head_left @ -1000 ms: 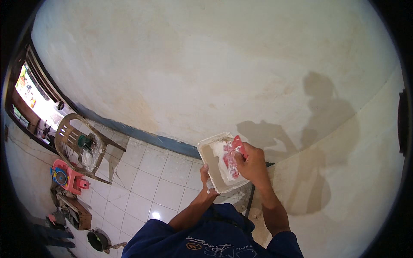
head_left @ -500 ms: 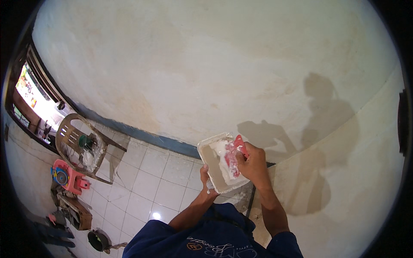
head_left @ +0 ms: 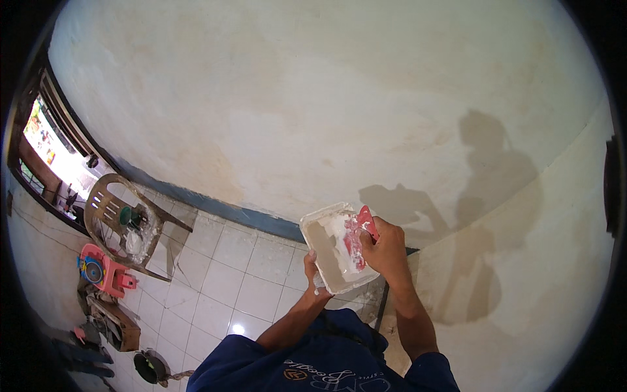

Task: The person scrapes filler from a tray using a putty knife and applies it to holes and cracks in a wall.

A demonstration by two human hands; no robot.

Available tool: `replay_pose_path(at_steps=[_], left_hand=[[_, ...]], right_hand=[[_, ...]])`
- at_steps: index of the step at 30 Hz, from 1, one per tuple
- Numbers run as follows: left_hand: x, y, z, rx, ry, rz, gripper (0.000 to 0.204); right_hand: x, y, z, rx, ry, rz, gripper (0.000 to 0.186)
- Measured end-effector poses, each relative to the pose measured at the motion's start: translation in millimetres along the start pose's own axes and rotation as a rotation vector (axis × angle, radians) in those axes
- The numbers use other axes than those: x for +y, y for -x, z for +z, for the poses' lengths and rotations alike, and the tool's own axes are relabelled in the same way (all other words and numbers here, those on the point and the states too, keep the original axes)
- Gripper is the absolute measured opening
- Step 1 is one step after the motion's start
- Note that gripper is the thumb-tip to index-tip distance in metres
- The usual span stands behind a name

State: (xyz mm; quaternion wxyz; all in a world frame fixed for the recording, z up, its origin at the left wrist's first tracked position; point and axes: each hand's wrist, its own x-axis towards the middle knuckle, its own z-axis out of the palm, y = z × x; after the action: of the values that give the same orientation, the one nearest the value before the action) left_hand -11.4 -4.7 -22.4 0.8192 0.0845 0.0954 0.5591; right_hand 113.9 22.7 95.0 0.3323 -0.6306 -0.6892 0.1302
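My left hand (head_left: 312, 271) grips the left side of a pale plastic tub (head_left: 321, 258), which is tilted and holds white paste (head_left: 343, 256); white smears mark that hand. A pink scraper (head_left: 364, 219) smeared with the paste is in my right hand (head_left: 385, 245), its blade inside the tub along the right side. My fingers and thumb close round the scraper. The shadow of my body and the tub falls on the pale wall (head_left: 287, 98) in front of me.
A plastic chair (head_left: 98, 202) bearing a green container (head_left: 128, 215) and a white bag (head_left: 136, 242) stands left on the tiled floor (head_left: 222, 281). Behind it are an open doorway (head_left: 46, 137), a pink stool (head_left: 117, 277), a wooden box (head_left: 121, 330) and a dark bucket (head_left: 149, 367). Walls meet at my right.
Both hands and the tub are almost where they were. The scraper has shifted very slightly within the tub, and the paste's shape looks a little different.
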Motion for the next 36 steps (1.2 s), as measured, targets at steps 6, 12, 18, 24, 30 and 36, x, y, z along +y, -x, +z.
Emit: replay_pose_path(at_steps=[6, 12, 18, 24, 30, 36], left_hand=[[17.2, -18.1, -15.0, -0.024, 0.021, 0.0, 0.082], [29.0, -43.1, -28.7, 0.028, 0.077, -0.017, 0.077], [21.2, -66.7, -19.7, 0.154, 0.011, -0.026, 0.077], [5.3, -90.5, -19.2, 0.082, 0.013, -0.114, 0.076], [-38.7, -124.0, -13.1, 0.057, 0.01, -0.172, 0.083], [-127.8, -175.3, 6.2, -0.072, 0.076, -0.231, 0.083]], right_hand=[[-8.9, -20.2, 14.2, 0.038, 0.075, -0.009, 0.014], [-37.8, -48.2, 19.2, 0.004, 0.221, -0.049, 0.009], [-25.9, -49.7, 47.0, -0.086, 0.395, -0.132, 0.02], [10.2, -65.7, 19.2, -0.033, 0.19, -0.025, 0.009], [80.1, -74.5, -23.1, 0.033, 0.013, 0.163, 0.012], [170.7, -72.0, -81.5, 0.131, -0.141, 0.262, 0.011]])
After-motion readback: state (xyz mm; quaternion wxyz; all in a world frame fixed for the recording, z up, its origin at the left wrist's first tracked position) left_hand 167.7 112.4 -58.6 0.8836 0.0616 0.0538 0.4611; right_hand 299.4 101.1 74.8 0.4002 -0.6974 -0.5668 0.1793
